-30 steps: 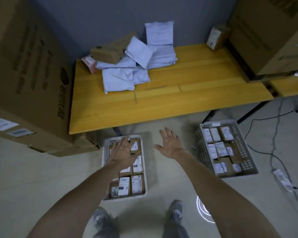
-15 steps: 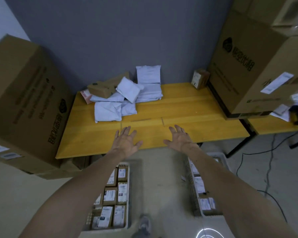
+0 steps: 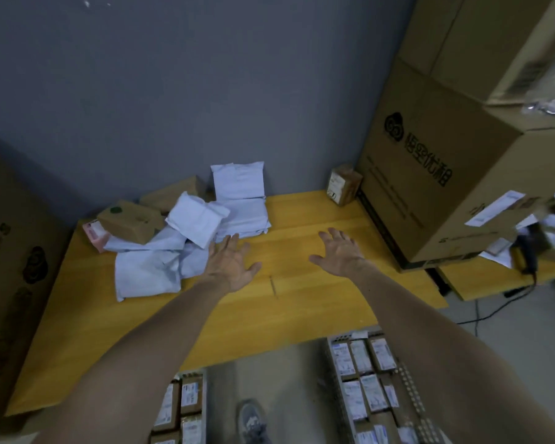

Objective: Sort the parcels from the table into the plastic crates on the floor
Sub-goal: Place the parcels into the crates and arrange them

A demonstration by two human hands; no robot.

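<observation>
At frame centre, over the yellow wooden table [image 3: 302,302], the left hand [image 3: 229,267] and right hand [image 3: 340,256] hover spread wide, empty. Advised: lift the topmost white plastic mailer parcel [image 3: 196,219] singly, without toppling the pile.

The yellow wooden counter [image 3: 302,309] carries a large cardboard box [image 3: 430,193]. A small carton [image 3: 345,184] stands just beside that box; white mailers [image 3: 151,270] and brown boxes [image 3: 130,221] lie heaped well apart from it.

Bare tabletop [image 3: 302,302] between parcels [image 3: 186,241] and carton [image 3: 436,200]
</observation>
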